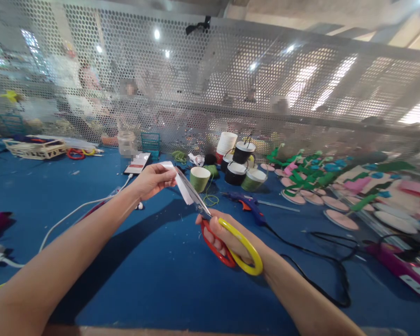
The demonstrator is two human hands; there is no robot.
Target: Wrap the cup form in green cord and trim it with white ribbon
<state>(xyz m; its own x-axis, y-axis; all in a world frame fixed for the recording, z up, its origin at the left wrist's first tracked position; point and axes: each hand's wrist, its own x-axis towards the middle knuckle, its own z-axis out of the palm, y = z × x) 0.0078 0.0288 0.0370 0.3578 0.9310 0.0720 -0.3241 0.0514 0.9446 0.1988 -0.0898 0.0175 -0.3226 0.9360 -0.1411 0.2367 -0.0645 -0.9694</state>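
Left hand [154, 179] pinches one white strip [182, 184] at its upper end; strip hangs toward 5 o'clock. Right hand [227, 238] grips one pair of scissors [227, 238], blades at 11 o'clock meeting the strip.

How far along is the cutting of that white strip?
Done: finished felt flowers on round bases line the right of the blue table. In hand: the left hand pinches the white strip while the right hand holds the scissors, blades at the strip. Left: the strip looks uncut so far.
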